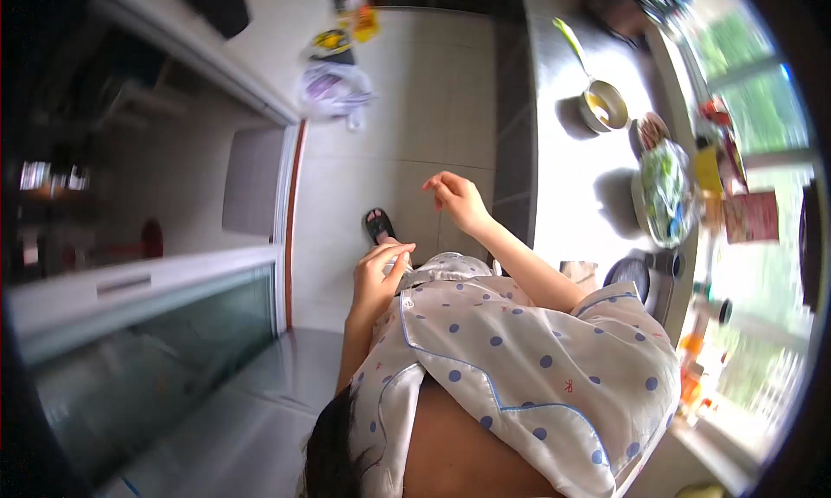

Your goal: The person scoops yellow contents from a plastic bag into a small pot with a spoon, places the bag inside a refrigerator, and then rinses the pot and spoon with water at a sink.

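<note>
My left hand [382,270] hangs in front of my waist, its fingers loosely bent and the thumb apart, with nothing seen in it. Farther forward, over the tiled floor, my right hand [459,202] is half curled and bare. It is nearest to the dark cabinet fronts [513,134] under the counter. A saucepan [605,105] with a green handle stands on the counter [558,186] to my right, some yellowish matter inside. Beside it is a plastic bag of leafy greens [665,193], with a reddish bundle [652,131] just behind.
A sliding glass door [162,355] and its reddish-brown threshold [297,225] run along my left. Plastic bags [334,89] sit on the floor ahead. Near my right elbow are a wooden block [579,274] and a dark round pan [628,278]. Bottles [693,374] line the windowsill.
</note>
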The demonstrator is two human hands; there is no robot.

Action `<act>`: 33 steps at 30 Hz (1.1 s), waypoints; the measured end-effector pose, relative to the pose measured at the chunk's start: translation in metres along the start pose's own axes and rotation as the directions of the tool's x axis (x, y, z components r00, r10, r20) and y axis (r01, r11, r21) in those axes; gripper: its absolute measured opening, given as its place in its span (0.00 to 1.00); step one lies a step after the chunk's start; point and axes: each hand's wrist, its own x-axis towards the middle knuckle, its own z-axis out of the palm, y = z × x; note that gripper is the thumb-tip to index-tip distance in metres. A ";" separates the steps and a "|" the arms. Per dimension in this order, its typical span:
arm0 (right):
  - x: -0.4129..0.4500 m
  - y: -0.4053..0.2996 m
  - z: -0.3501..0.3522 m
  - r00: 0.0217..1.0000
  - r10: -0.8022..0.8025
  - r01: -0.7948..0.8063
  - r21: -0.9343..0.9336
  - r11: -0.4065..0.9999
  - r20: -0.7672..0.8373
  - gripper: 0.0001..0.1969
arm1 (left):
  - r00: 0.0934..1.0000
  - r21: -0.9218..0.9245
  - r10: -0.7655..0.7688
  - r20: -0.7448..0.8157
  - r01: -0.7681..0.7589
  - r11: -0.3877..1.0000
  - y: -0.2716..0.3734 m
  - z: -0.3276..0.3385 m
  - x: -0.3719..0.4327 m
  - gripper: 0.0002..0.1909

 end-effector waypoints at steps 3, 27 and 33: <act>0.016 0.025 -0.023 0.965 0.070 -0.017 0.206 0.978 -0.251 0.13 | 0.970 0.097 0.101 0.219 -0.125 0.987 -0.008 -0.006 0.054 0.09; -0.005 0.042 0.012 -0.147 0.627 0.190 0.600 0.777 -0.765 0.12 | 0.067 0.068 -0.083 0.994 -0.998 0.007 0.129 0.384 0.568 0.31; -0.012 0.057 0.051 -0.274 0.749 0.365 0.656 0.661 -0.603 0.12 | -0.398 0.201 -0.412 0.820 -0.473 0.858 0.112 0.379 0.516 0.17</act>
